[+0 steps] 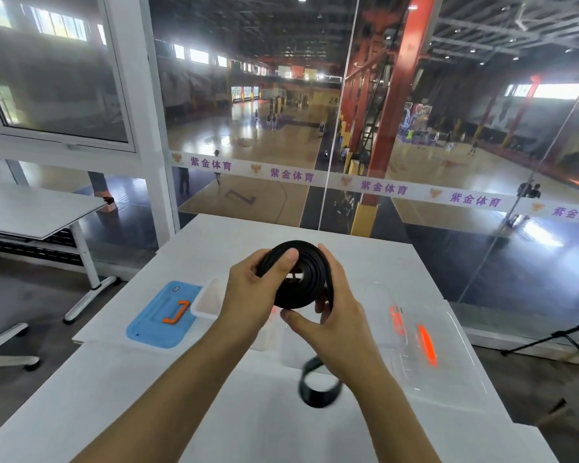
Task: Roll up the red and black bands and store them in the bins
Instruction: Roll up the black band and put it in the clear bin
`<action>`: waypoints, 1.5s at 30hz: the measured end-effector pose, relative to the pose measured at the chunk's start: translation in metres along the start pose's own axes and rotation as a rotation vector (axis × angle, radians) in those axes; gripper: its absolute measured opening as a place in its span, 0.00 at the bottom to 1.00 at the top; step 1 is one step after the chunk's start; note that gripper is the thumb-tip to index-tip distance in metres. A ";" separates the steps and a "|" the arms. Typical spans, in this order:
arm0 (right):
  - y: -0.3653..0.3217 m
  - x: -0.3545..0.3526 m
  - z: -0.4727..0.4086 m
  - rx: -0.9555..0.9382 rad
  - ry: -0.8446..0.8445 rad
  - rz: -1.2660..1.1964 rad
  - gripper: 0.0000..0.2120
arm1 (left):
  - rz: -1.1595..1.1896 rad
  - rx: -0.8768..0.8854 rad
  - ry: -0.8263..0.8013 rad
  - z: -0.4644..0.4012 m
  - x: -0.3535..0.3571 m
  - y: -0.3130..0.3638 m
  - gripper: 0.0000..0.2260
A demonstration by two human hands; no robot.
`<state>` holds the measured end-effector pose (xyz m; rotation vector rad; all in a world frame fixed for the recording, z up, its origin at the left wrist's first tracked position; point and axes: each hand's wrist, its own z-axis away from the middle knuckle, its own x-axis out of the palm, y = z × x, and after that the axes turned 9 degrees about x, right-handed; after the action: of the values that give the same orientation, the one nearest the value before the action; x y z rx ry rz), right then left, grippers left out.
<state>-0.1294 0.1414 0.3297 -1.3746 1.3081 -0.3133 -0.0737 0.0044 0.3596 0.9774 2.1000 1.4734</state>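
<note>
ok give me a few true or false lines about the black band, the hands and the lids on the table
1. Both hands hold the black band's coil above the table. True: the left hand and right hand grip the black band.
2. The black band is fully rolled. False: a loose tail loops down below the right wrist.
3. The blue lid lies left of the hands. True.
4. The blue lid's handle is black. False: it is orange.
5. The clear lid lies on the floor. False: it lies on the white table, right of the hands.
</note>
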 end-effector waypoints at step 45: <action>0.089 0.123 0.062 0.680 0.194 -0.158 0.23 | -0.132 -0.480 0.121 0.044 -0.010 -0.175 0.20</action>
<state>-0.0823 0.0992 0.1783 -0.8762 1.0967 -0.9258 -0.0929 -0.0099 0.1809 0.5694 1.7174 1.8800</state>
